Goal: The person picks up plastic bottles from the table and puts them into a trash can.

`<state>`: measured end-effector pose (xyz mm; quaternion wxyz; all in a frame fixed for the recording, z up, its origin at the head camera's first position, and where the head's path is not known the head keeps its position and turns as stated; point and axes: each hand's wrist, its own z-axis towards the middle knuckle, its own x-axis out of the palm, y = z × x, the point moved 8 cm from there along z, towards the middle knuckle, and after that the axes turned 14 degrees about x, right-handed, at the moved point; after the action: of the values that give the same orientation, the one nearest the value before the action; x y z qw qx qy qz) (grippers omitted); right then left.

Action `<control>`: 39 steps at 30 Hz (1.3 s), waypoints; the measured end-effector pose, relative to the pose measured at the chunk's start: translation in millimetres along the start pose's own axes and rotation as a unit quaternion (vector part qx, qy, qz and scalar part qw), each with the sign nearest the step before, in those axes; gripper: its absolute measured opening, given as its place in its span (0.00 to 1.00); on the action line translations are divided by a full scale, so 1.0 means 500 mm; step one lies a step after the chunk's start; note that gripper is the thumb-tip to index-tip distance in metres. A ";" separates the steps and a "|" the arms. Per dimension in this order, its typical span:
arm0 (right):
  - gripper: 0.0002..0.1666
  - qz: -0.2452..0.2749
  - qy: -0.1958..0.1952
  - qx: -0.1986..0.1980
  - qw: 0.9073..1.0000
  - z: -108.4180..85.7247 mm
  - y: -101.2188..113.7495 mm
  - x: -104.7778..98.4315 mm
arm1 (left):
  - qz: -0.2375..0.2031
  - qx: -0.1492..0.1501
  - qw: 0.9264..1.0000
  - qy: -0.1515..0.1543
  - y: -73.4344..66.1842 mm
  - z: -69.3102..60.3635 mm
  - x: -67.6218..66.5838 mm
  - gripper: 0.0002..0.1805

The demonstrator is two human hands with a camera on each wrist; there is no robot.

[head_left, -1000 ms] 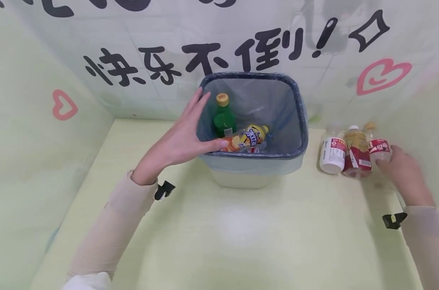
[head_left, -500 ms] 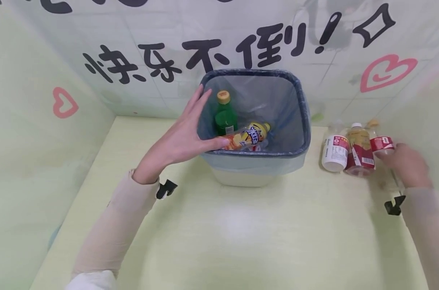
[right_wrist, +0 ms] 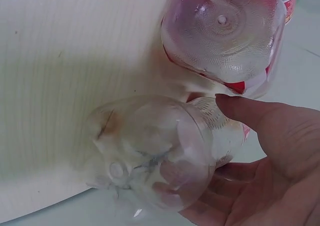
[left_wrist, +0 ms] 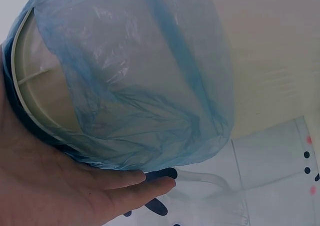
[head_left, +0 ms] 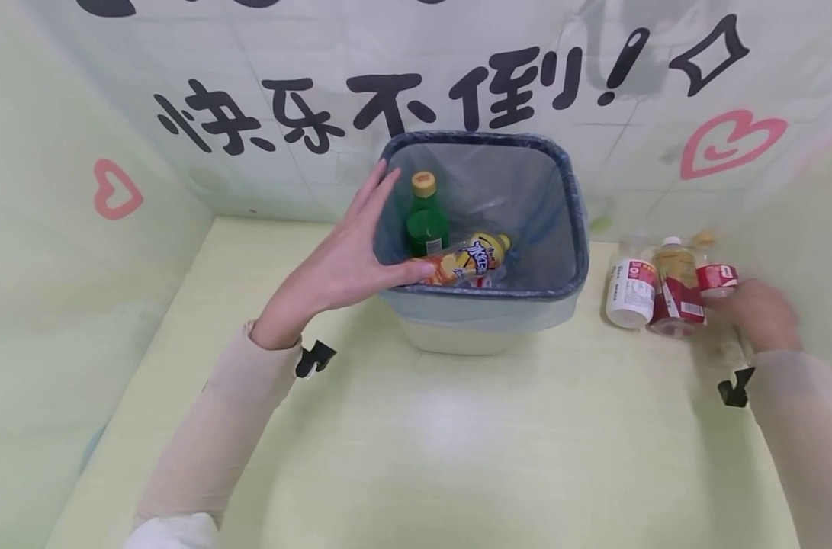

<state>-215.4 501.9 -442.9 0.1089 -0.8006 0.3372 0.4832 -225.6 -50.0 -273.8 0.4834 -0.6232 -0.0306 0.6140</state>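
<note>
A bin with a bluish plastic liner (head_left: pixel 484 309) stands by the back wall. My left hand (head_left: pixel 333 263) rests against its left rim, fingers straight along the outside and thumb across the front edge. Inside lie a green bottle (head_left: pixel 427 225) with a yellow cap and a bottle with a yellow and orange label (head_left: pixel 480 255). At the right, my right hand (head_left: pixel 762 313) holds a clear plastic bottle (right_wrist: pixel 155 146) with a red label (head_left: pixel 717 277). In the right wrist view its thumb lies on one side, with fingers curled round the other, partly hidden.
Left of the held bottle, a red-labelled bottle (head_left: pixel 678 293) with a white cap and a white bottle (head_left: pixel 631 293) lie side by side on the pale table (head_left: pixel 457 457). The printed back wall (head_left: pixel 457 46) and side walls enclose the table.
The right hand, blurred, has shifted slightly leftward and inward at the red-labelled clear bottle. My left hand keeps its place on the bin; the head view has moved slightly.
</note>
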 end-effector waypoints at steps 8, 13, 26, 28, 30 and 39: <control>0.49 0.008 -0.044 -0.028 0.999 0.002 0.001 -0.022 | -0.001 -0.002 1.000 -0.001 0.002 0.000 -0.001 0.62; 0.49 -0.007 -0.084 -0.023 0.996 -0.012 0.014 -0.066 | 0.000 0.000 1.000 -0.003 0.002 0.003 -0.001 0.62; 0.58 0.041 -0.112 -0.057 0.991 -0.091 0.081 -0.151 | -0.008 0.000 1.000 -0.013 0.006 0.004 -0.001 0.61; 0.59 0.035 -0.118 -0.063 0.990 -0.105 0.093 -0.159 | -0.010 -0.001 1.000 -0.014 0.006 0.003 -0.002 0.61; 0.60 0.030 -0.121 -0.064 0.990 -0.117 0.101 -0.163 | -0.011 -0.002 1.000 -0.014 0.007 0.003 -0.003 0.61; 0.59 0.019 -0.124 -0.061 0.990 -0.140 0.115 -0.168 | -0.013 0.004 1.000 -0.015 0.007 0.006 0.003 0.61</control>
<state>-229.1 460.3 -327.4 0.0919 -0.7333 0.3061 0.6002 -229.4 -49.2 -276.4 0.4939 -0.6115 -0.0433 0.6167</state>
